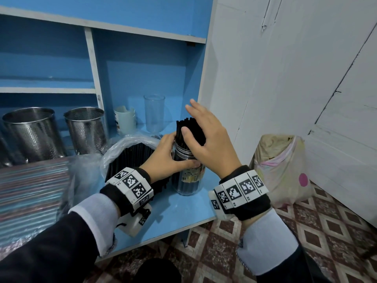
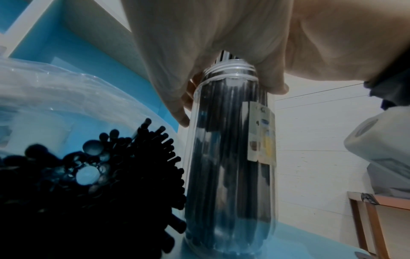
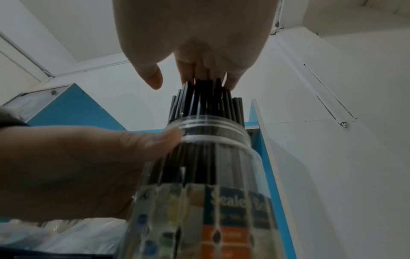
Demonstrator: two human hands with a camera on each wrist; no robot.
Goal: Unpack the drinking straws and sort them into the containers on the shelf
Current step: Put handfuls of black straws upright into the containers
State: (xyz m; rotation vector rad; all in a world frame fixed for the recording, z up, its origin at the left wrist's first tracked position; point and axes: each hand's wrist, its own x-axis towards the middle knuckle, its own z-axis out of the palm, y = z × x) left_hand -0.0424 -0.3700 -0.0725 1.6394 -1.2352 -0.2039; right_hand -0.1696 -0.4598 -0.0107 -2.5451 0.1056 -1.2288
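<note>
Clear glossy plastic jar (image 1: 186, 180); perforated shiny metal canisters (image 1: 32, 133).

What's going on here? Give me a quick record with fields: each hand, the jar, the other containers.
left hand: grips the clear jar near its neck
right hand: fingers straight, palm on the tops of the black straws
jar: upright on the blue shelf, packed with straws
straw bag: open, beside the jar
other containers: two perforated steel cups, glass tumbler

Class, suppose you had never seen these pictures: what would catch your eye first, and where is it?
Two hands meet at a clear jar packed with black straws on the blue shelf: the left hand holds the jar, the right hand lies flat on the straw tops. Left of it, a plastic bag holds more black straws.
</note>
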